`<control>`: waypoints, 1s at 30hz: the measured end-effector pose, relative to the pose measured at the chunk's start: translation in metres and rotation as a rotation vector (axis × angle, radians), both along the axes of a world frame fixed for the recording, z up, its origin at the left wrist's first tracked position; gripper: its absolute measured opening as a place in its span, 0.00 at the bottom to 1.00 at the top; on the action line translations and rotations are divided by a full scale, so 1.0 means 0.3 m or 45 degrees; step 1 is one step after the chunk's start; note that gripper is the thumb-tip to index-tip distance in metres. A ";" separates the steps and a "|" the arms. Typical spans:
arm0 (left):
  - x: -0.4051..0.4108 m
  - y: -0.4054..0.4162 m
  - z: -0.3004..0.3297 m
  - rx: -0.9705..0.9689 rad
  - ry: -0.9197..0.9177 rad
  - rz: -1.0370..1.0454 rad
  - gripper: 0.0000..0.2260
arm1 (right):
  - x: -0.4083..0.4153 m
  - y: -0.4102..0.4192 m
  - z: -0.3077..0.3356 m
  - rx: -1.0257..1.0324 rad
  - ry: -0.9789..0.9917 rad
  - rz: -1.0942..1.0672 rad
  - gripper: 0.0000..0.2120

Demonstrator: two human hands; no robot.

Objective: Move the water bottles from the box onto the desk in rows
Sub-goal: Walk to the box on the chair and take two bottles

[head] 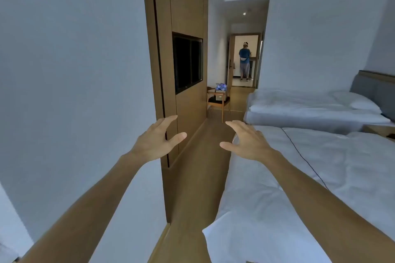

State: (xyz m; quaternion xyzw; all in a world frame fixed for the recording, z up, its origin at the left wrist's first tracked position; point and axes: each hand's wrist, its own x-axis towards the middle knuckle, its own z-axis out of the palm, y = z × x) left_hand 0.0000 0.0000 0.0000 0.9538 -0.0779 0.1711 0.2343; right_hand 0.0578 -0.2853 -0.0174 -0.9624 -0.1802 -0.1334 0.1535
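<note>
Two bare arms reach forward from the bottom of the frame into a hotel room, the left hand [157, 142] and right hand [248, 143] side by side just below center, fingers spread and curved, each grip released and holding nothing. The water bottles [221, 87], a cluster of blue caps and wrap, sit far off just above center in a box [219, 96] resting on a wooden chair [218, 102] beside the wood wall panel [188, 17] that carries a dark television [187, 63]. No table shows from here, and whether one stands past the panel cannot be told. A narrow strip of wood floor [198, 177] runs up the middle of the frame between the panel and the near bed [310, 177], with a second bed [310, 104] at right center. Another person [244, 61] stands in the lit doorway at upper center, back to the camera.

The task appears not yet begun, with the hands well apart from the box. The aisle looks tight, so a hip or knee could clip the near bed's corner on the way through. The box seems to perch on the chair seat, and pulling bottles from one side might tip it. The person in the doorway could step into the path.
</note>
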 end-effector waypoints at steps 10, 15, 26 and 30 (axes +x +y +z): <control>0.465 0.190 0.005 -0.009 0.069 -0.070 0.35 | 0.413 0.179 -0.025 -0.011 0.041 -0.097 0.37; 0.730 0.203 -0.005 -0.025 0.075 -0.131 0.33 | 0.660 0.203 -0.047 -0.012 0.065 -0.161 0.37; 1.477 0.180 -0.011 -0.021 0.066 -0.219 0.32 | 1.377 0.193 -0.048 0.028 0.102 -0.238 0.37; 1.725 0.182 -0.007 -0.044 0.067 -0.214 0.32 | 1.625 0.203 -0.045 0.017 0.107 -0.239 0.37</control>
